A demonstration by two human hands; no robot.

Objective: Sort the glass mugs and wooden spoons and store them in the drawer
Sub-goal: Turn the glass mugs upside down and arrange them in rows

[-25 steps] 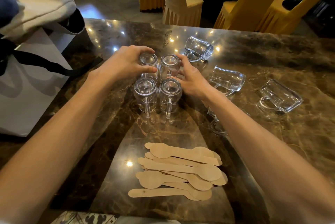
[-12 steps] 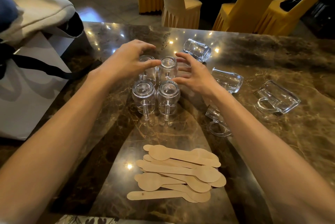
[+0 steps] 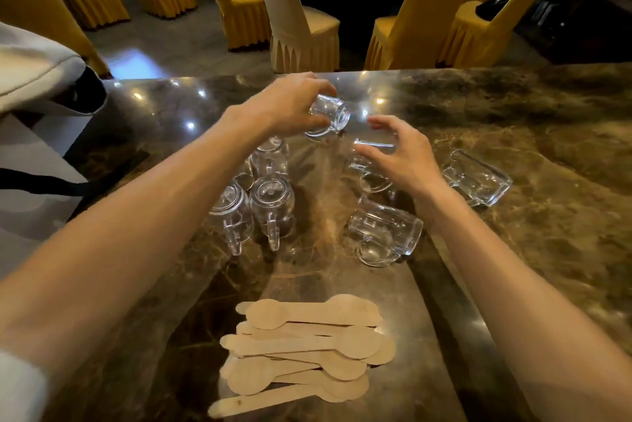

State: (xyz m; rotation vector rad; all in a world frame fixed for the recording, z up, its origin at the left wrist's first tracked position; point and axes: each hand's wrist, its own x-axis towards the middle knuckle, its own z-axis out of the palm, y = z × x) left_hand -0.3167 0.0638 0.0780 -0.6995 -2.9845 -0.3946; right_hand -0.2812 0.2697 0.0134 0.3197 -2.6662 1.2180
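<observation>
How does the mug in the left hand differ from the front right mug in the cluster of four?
The held mug lies sideways, gripped by the left hand; the cluster mug stands upside down, untouched. The held mug's handle hangs underneath; the cluster mug's handle points towards the person. Both are clear glass and look the same shape.

Head-worn view, angled forward and down, close over marble table (image 3: 513,134)
</observation>
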